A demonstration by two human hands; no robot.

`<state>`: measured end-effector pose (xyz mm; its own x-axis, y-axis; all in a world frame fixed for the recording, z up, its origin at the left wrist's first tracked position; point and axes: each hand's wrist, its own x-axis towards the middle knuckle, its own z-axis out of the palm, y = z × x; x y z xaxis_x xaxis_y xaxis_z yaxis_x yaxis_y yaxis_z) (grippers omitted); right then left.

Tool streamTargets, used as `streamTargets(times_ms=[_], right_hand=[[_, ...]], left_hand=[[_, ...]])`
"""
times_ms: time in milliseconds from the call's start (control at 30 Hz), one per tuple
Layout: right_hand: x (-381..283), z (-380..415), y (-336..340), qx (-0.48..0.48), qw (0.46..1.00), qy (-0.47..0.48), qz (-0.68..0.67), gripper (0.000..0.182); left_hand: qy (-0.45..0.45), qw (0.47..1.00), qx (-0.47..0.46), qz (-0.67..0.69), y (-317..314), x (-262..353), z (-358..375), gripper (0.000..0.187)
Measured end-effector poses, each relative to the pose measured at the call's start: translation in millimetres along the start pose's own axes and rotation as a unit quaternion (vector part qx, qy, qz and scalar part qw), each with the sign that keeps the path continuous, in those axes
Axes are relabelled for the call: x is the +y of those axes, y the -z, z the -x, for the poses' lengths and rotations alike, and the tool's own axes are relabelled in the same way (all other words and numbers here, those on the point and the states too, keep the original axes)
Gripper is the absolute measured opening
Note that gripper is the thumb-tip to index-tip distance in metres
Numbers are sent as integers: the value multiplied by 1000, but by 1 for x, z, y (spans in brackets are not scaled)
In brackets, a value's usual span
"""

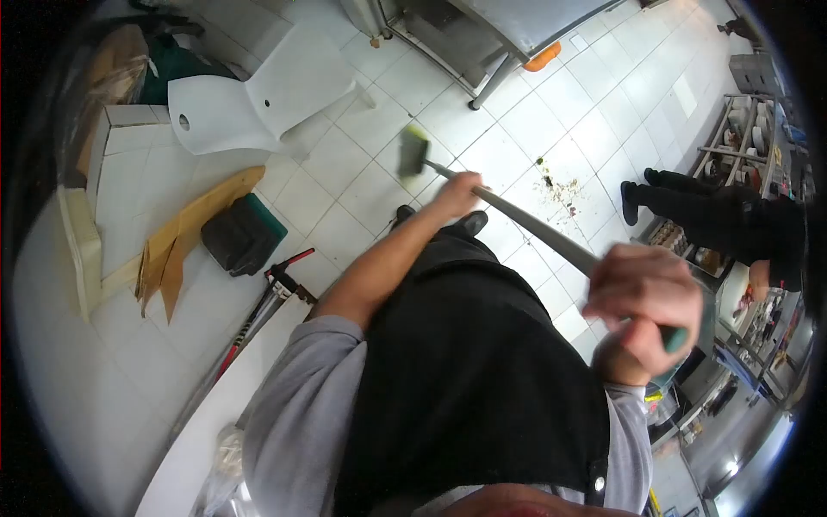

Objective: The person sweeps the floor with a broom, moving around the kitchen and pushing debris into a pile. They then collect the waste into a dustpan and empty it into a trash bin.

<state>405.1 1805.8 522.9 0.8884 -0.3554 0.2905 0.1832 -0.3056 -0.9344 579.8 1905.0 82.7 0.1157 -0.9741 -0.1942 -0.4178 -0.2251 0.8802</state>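
Note:
My two hands grip a broom. Its long grey-green handle (543,231) slants from the upper middle down to the right. My left hand (457,194) is wrapped round the lower handle near the broom head. Higher up, my right hand (646,297) is closed round the top end, whose green tip sticks out below the fingers; this hand is blurred. The broom head (413,153), dark with yellow-green bristles, is smeared by motion over the white tiled floor (345,194). Scattered food-like scraps (562,191) lie on the tiles to the right of the head.
A white plastic chair (258,95) stands at upper left. Below it are a cardboard piece (194,224) and a dark green-edged bin or dustpan (244,234). A metal table (525,26) is ahead. Another person's dark-clad legs (689,200) stand at right beside loaded shelves (745,142).

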Motion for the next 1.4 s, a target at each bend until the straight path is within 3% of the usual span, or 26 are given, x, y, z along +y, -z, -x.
streamTargets(times_ms=[33,167,267,300,367,500,533,567,667,733,767,800,900,967,1067,1167,1200,1233,1267,1300,1367,1400], right_hand=[[-6,7,23,-64,997,43,-12,44],[-49,31,76,-142,979,147,8,50],[-42,31,69,-79,982,165,38,50],[-22,28,58,-29,982,182,47,48],[18,12,13,148,986,61,46,34],[188,-28,-45,78,995,-45,51,19],[216,-26,-60,41,996,-18,72,14],[202,-30,-67,41,995,-51,70,22],[134,-32,-60,110,984,-131,42,20],[80,-30,-39,173,968,-171,58,25],[52,-28,-35,210,957,-189,74,30],[28,-28,-32,248,945,-197,85,36],[-14,-19,-28,311,932,-149,114,44],[-31,-7,-24,326,932,-73,141,46],[-53,6,-11,293,948,3,122,54],[-24,-18,-10,274,956,62,78,45],[-6,-30,-9,270,961,28,56,33],[19,-42,-26,340,937,-17,72,24],[42,-58,-31,336,934,-112,52,25],[77,-67,-30,260,948,-176,41,21],[145,-91,-56,219,967,-126,36,16],[144,-97,-66,207,965,-153,47,15]], left_hand=[[-21,999,-22,-15,-7,24,-4,22],[-104,993,6,-57,11,87,-24,29],[-118,987,65,-85,63,75,-63,30],[-104,988,72,-91,88,62,-84,26],[-20,990,109,-82,135,26,-119,22],[6,960,117,-254,199,-121,-159,43],[20,963,77,-259,201,-143,-159,44],[34,963,41,-264,205,-162,-158,45],[24,957,-87,-276,186,-164,-159,38],[-102,946,-213,-221,135,-162,-168,25],[-154,962,-134,-180,108,-117,-145,23],[-137,967,-200,-84,73,-108,-147,24],[-177,953,-234,-79,22,-36,-121,3],[-233,935,-250,-95,43,16,-115,17],[-246,950,-182,-60,89,51,-117,24],[-242,964,-85,-72,147,27,-140,22],[-218,966,-64,-123,172,11,-149,22],[-184,975,-23,-125,193,-10,-162,19],[-183,973,24,-138,204,-66,-183,20],[-142,968,10,-205,224,-111,-202,21],[31,949,-4,-313,247,-167,-228,26],[20,954,-29,-299,239,-185,-233,27]])
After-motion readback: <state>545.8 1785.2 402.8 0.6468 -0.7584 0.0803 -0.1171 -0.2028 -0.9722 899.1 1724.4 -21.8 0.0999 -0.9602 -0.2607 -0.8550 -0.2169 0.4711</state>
